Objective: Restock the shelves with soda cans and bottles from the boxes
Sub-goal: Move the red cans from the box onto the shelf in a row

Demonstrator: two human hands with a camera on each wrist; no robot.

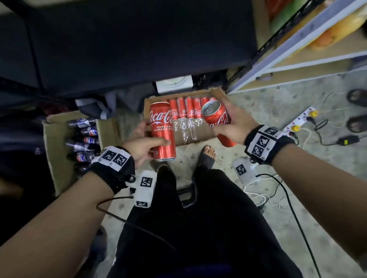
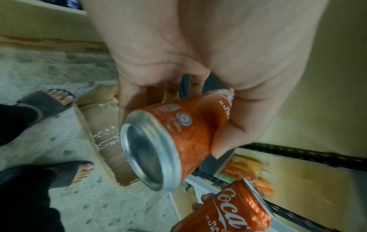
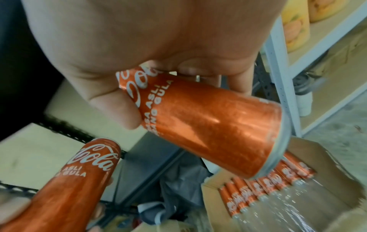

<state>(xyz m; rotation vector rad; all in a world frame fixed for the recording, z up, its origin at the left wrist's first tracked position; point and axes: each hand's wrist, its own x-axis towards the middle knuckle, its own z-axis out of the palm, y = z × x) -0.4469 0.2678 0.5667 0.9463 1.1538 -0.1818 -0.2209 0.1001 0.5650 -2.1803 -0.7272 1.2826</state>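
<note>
Two red Coca-Cola cans are lifted above the open cardboard can box (image 1: pixel 219 93) on the floor, one in each hand. The left can (image 1: pixel 162 130) stands nearly upright over the box's left end; the left hand (image 1: pixel 143 149) wraps its lower half, thumb across the front and fingers curled round the back. In the left wrist view the same can (image 2: pixel 178 136) shows its silver bottom end, with the fingers (image 2: pixel 228 135) closed against its side. The right can (image 1: pixel 216 116) is tilted over the box's right end, its silver top turned toward the camera; the right hand (image 1: pixel 234 125) grips its body from the right side, fingers curled round it. In the right wrist view the thumb (image 3: pixel 117 108) presses its printed side.

Inside the box, against its far wall, a row of about seven more red cans (image 1: pixel 189 107) lies side by side, though the hands hide part of the count. Loose clear plastic wrap (image 1: pixel 187 128) covers the bare box bottom nearer the person.

Left of the can box sits a second cardboard box (image 1: pixel 53 145) holding dark Pepsi bottles (image 1: pixel 82 140), at least five; more I cannot tell. Right of the can box stands a metal shelf (image 1: pixel 301 47), with a power strip (image 1: pixel 300 117) on the floor beyond. Two sandalled feet show just in front of the can box.
</note>
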